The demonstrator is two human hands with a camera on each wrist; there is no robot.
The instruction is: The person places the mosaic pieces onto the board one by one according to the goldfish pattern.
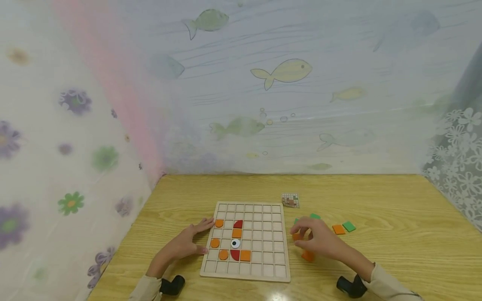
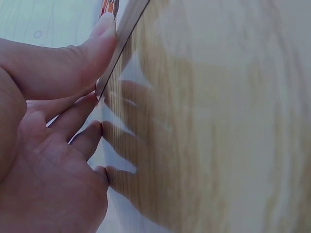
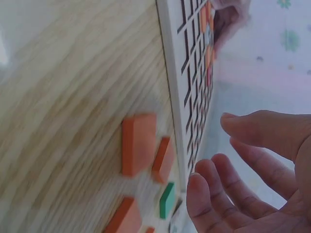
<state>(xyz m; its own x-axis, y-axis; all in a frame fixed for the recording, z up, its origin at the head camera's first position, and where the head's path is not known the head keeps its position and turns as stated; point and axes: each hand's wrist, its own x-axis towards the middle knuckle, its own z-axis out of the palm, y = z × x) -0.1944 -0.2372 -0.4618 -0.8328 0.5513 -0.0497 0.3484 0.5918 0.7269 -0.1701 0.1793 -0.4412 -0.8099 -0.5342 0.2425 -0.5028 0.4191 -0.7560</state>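
At the left edge of a wooden grid board [image 1: 263, 274] rests my left hand [image 1: 184, 242], fingers spread and thumb [image 2: 92, 53] against the rim. On the board lie orange discs [image 1: 215, 243], orange squares [image 1: 245, 256], red quarter-round tiles [image 1: 238, 224] and an eye disc [image 1: 235, 243]. Beyond the board's right side, my right hand [image 1: 321, 240] hovers over loose orange tiles [image 3: 139, 144], its thumb and forefinger apart. Nothing sits between its fingers in the right wrist view. A green tile [image 3: 167, 200] lies among the loose ones, partly hidden by the hand in the head view.
Farther right lie an orange tile [image 1: 338, 229] and a green tile [image 1: 349, 226]. A small card with a grid picture [image 1: 290, 200] is behind the board's far right corner. The wooden table [image 1: 395, 217] meets a fish-patterned curtain [image 1: 226, 146] at the back.
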